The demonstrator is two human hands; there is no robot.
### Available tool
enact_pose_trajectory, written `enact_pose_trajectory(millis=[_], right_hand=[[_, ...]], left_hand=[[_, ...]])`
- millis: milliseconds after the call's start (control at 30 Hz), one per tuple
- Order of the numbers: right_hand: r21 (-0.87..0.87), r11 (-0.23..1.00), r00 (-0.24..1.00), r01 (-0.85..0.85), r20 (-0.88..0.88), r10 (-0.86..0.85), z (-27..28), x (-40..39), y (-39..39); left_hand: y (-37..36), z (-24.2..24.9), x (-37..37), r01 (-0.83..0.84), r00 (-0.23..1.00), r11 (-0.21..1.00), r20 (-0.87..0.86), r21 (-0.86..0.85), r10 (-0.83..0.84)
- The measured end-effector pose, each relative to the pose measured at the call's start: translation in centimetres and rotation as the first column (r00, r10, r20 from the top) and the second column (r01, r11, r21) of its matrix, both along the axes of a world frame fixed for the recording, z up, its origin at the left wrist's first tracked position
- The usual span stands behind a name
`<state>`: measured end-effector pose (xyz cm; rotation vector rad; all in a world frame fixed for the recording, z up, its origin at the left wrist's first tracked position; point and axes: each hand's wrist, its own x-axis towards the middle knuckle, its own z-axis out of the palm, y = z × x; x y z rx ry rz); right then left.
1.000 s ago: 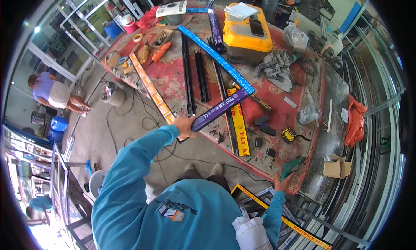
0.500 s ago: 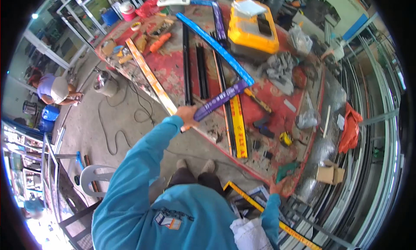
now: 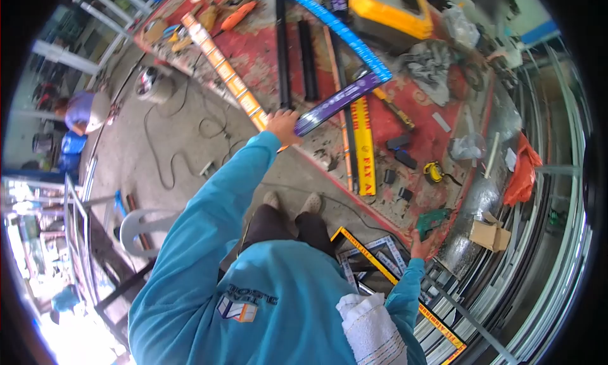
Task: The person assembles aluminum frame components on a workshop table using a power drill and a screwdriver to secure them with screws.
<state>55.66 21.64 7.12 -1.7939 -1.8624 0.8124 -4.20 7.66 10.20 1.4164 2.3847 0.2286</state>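
My left hand (image 3: 284, 125) is closed around the near corner of a metal frame, where its orange-and-white taped bar (image 3: 231, 80) meets the purple taped bar (image 3: 335, 104). From the purple bar's other end, a blue taped bar (image 3: 342, 32) runs away across the table. At the table's near right corner, my right hand (image 3: 419, 246) is closed on the handle of a green power drill (image 3: 434, 220); the fingers are partly hidden. A yellow taped bar (image 3: 363, 150) lies between the hands, beyond the purple bar.
A red-covered table (image 3: 418, 137) carries a yellow tool case (image 3: 389, 13), a grey rag (image 3: 427, 67), a tape measure (image 3: 434, 172) and black bars (image 3: 283, 55). Yellow taped frames (image 3: 367, 254) stand by my right side. A plastic chair (image 3: 132, 232) is at left; another person (image 3: 82, 112) crouches beyond.
My view has tilted down, so the table sits higher. My right hand and the drill appear slightly farther forward and right. My left hand keeps its hold on the frame corner.
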Motion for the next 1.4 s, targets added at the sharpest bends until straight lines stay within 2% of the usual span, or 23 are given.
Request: enact_pose_trajectory(millis=[33,100,133,300,367,400,433,467,500,533,567,633,667,733,800,867,1000,1033,1067,1167,1233,1267,1400], right_hand=[[-0.021,0.999,0.999,-0.034,0.005,0.034,0.5,-0.1,0.0],[0.022,0.999,0.913,-0.029,0.408,0.017,1.4,-0.7,0.5],[0.124,0.986,0.978,-0.110,0.188,0.085,2.2,-1.6,0.4],[0.266,0.963,0.990,-0.035,0.142,-0.003,5.7,-6.6,-1.4],[0.316,0.947,0.995,-0.048,0.098,0.018,7.0,-9.6,-3.9],[0.340,0.930,0.987,-0.141,0.119,0.106,7.5,-11.7,-5.8],[0.361,0.903,0.971,-0.233,0.142,0.194,7.6,-14.2,-7.7],[0.334,0.902,0.962,-0.273,0.097,0.255,6.6,-16.9,-9.7],[0.306,0.899,0.948,-0.314,0.050,0.315,5.4,-20.5,-11.9],[0.079,0.973,0.878,-0.215,-0.421,0.228,5.7,-26.9,-14.8],[-0.079,0.937,0.850,-0.339,-0.452,0.270,2.0,-29.8,-15.4],[-0.556,0.790,0.874,-0.260,-0.483,-0.052,2.8,-41.4,-18.3],[-0.616,0.760,0.843,-0.207,-0.506,-0.180,1.8,-45.7,-18.5],[-0.670,0.729,0.804,-0.144,-0.508,-0.308,-0.8,-50.4,-17.3],[-0.737,0.652,0.762,-0.179,-0.523,-0.382,-3.7,-51.5,-16.0],[-0.650,0.747,0.766,-0.139,-0.549,-0.335,-2.8,-51.6,-16.3],[-0.527,0.849,0.741,0.034,-0.557,-0.376,0.0,-51.3,-14.6],[-0.519,0.849,0.731,0.100,-0.540,-0.416,0.6,-51.3,-13.8],[-0.520,0.834,0.758,0.184,-0.465,-0.457,1.0,-51.3,-12.8],[-0.251,0.936,0.915,0.246,-0.259,-0.310,-7.6,-46.1,-6.3],[-0.339,0.939,0.851,-0.053,-0.507,-0.135,-7.1,-45.1,-5.9],[-0.431,0.902,0.798,0.030,-0.533,-0.282,-5.9,-45.5,-7.1],[-0.567,0.808,0.794,0.161,-0.411,-0.448,-1.5,-46.9,-9.0]], left_hand=[[-0.3,-0.5,-0.3,0.007,1.000,1.000,0.016,0.012,-0.007],[-0.8,0.4,-0.4,0.027,0.999,0.998,0.045,0.056,-0.030],[-0.7,1.1,-0.8,-0.001,0.999,0.997,0.050,0.080,-0.003],[-2.8,2.1,-3.0,-0.176,0.982,0.916,0.130,0.361,0.138],[-5.5,2.1,-3.6,-0.412,0.910,0.620,0.263,0.667,0.322],[-7.3,2.7,-3.1,-0.519,0.823,0.536,0.221,0.666,0.522],[-8.9,-1.6,-4.1,-0.626,0.740,0.430,0.321,0.650,0.591],[-10.8,-5.2,-4.0,-0.815,0.569,0.314,0.570,0.487,0.592],[-12.4,-7.1,-3.7,-0.941,0.340,0.209,0.761,0.268,0.553],[-13.6,-7.3,-3.3,-0.974,-0.012,0.201,0.914,-0.102,0.405],[-14.5,-7.1,-3.1,-0.855,-0.387,0.262,0.888,-0.447,0.250],[-15.6,-8.8,-2.3,-0.717,-0.416,0.534,0.890,-0.447,0.187],[-16.5,-8.6,-2.5,-0.710,-0.421,0.546,0.889,-0.446,0.178],[-18.5,-7.3,-2.6,-0.560,-0.147,0.779,0.959,-0.282,0.241],[-23.1,-6.7,-3.5,-0.517,0.048,0.833,0.964,-0.199,0.260],[-30.3,-10.8,-3.5,-0.596,0.157,0.788,0.940,-0.155,0.303],[-49.6,-18.2,-2.9,-0.773,0.004,0.522,0.819,-0.361,0.573],[-53.2,-15.9,-3.1,-0.737,0.133,0.524,0.669,-0.427,0.731],[-58.8,-19.2,-1.5,-0.800,0.207,0.486,0.599,-0.351,0.774],[-67.9,-20.8,2.4,-0.786,0.211,0.444,0.488,-0.430,0.847],[-71.5,-20.0,5.1,-0.772,0.104,0.302,0.358,-0.559,0.928],[-70.6,-17.1,5.6,-0.760,0.009,0.242,0.363,-0.603,0.932],[-67.4,-14.9,7.8,-0.778,-0.361,0.064,0.528,-0.625,0.769]])
